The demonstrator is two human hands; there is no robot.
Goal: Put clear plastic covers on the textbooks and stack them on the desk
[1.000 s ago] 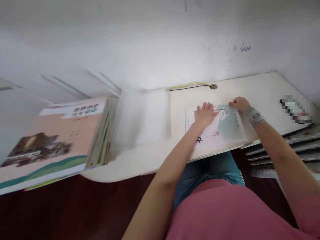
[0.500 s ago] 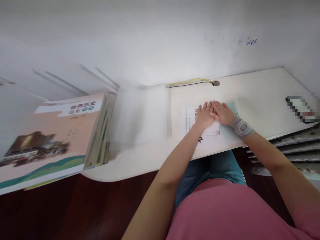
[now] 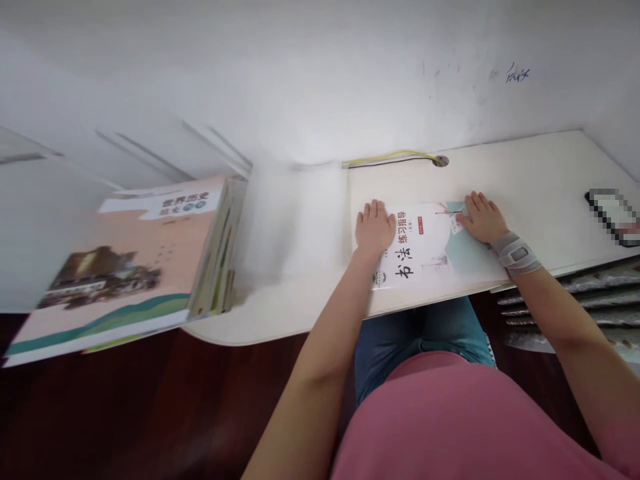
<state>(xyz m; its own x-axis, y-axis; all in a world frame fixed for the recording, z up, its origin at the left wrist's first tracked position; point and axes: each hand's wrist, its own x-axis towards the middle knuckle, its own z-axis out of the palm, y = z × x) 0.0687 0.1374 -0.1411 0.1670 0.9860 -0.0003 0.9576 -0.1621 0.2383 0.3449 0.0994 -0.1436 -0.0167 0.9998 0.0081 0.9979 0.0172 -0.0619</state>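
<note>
Booklet [image 3: 425,250] lies long-axis sideways, our left hand [image 3: 375,228] and right hand [image 3: 483,219] on opposite ends, fingers [image 3: 374,209] slightly spread.

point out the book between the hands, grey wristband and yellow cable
Book [image 3: 434,244], head view: cover's middle
Grey wristband [image 3: 517,254], head view: its middle
Yellow cable [image 3: 400,154], head view: middle stretch

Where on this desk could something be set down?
Bare desk lies between the right hand and the pixelated phone, and in a strip between the book and the cables. Crowded: the book, left hand at its edge, and the book stack. Beside the stack, blur hides what is bare.
</note>
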